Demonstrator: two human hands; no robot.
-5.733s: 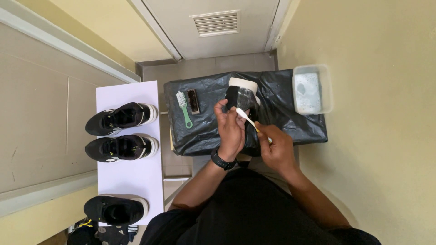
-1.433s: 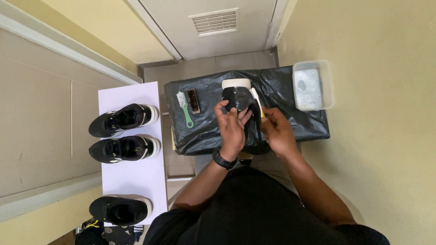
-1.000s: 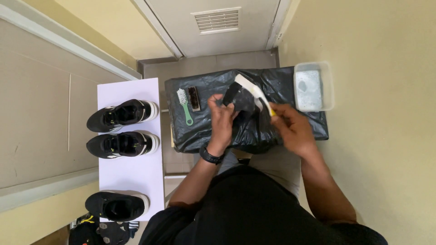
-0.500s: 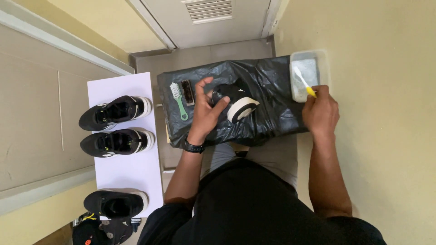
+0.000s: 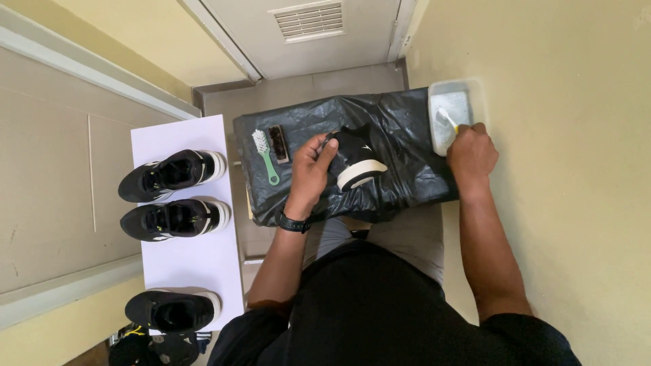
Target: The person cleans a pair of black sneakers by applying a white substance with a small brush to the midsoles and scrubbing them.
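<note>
Your right hand (image 5: 471,152) has moved from the shoe (image 5: 356,156) to the tub (image 5: 456,112) at the table's (image 5: 407,183) right edge, dipping the small brush (image 5: 446,120). Your left hand (image 5: 313,163) grips the shoe mid-table, sole up.

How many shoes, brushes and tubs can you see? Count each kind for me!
Black shoes: 4, one held by the left hand at, three on the white sheet at
Brushes: 3, green, brown, and one in the right hand at
Plastic tubs: 1
Total: 8
</note>
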